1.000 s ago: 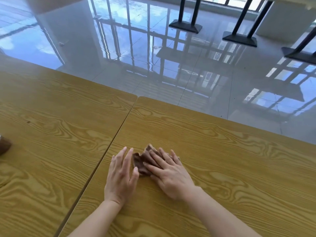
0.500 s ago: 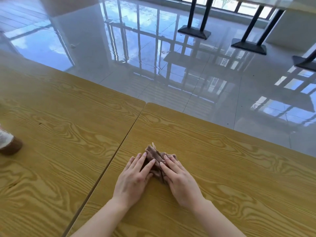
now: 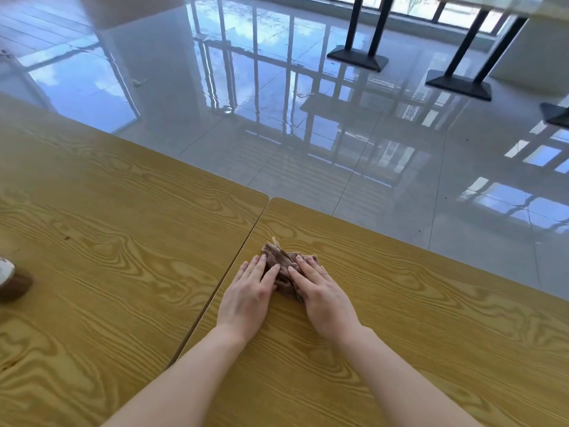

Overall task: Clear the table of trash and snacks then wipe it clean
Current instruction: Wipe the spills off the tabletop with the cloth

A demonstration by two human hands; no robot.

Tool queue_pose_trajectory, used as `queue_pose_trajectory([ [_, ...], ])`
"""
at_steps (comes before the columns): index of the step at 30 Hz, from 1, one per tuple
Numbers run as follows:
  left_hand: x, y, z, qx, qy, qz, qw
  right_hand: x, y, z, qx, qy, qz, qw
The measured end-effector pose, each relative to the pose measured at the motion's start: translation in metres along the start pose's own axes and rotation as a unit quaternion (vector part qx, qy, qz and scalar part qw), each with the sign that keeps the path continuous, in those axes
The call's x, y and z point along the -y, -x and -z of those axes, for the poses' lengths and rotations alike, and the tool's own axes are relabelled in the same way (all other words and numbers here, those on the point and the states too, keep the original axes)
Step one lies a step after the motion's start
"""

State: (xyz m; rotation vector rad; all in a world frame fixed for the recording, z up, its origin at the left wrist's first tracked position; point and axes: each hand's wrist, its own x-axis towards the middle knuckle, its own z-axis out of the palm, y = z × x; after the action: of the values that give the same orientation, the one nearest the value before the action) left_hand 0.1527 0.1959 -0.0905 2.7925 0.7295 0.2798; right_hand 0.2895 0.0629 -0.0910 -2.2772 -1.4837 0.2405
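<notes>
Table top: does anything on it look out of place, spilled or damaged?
No spill or damage shows. A brown and white object sits on the table at the picture's left edge, cut off, unidentifiable. The brown cloth under the left hand and right hand is crumpled, not flat.

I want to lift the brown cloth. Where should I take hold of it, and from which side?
Probably pinch the raised, crumpled ridge of the brown cloth from above. It lies bunched on the table between the left hand and the right hand, which press its sides.
</notes>
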Motion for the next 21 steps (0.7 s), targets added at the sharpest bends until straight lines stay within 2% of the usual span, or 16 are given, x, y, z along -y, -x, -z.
queue_pose_trajectory([
  [13, 0.015, -0.042, -0.009, -0.016, 0.020, 0.009, 1.000, -0.007, -0.041, 0.004, 0.018, 0.009, -0.025, 0.999],
  [18, 0.017, -0.044, -0.008, -0.001, 0.026, 0.011, 1.000, -0.007, -0.042, 0.006, 0.024, 0.017, -0.026, 0.999],
  [21, 0.013, -0.048, 0.000, 0.035, 0.026, 0.023, 0.999, -0.004, -0.042, 0.010, 0.048, 0.022, -0.033, 0.998],
])
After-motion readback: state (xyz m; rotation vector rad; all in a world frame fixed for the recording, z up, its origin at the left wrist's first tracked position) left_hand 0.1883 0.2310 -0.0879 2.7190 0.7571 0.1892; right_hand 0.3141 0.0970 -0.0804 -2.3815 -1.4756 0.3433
